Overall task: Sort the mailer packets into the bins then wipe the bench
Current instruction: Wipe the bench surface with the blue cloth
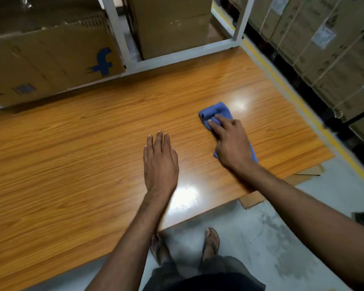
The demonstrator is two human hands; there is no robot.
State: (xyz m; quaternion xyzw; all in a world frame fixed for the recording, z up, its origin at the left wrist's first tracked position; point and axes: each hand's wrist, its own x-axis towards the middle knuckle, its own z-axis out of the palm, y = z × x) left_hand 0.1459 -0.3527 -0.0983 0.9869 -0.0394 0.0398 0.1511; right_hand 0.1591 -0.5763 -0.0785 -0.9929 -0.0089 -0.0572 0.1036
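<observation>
Wiping hand: right hand (232,141), fingers pressing blue cloth (218,111) flat on bench (72,164).
Bracing hand: left hand (160,162), open, palm down on bench.

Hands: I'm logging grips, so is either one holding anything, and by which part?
The right hand presses a blue cloth flat on the bench, fingers over its middle. The left hand rests flat, holding nothing.

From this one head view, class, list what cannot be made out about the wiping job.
1. Middle of the blue cloth: covered by the right hand.
2. Labels on the stacked cartons: blurred, too small.
3. The bench's left end: cut off by the frame edge.
4. Bins and mailer packets: none identifiable.
</observation>
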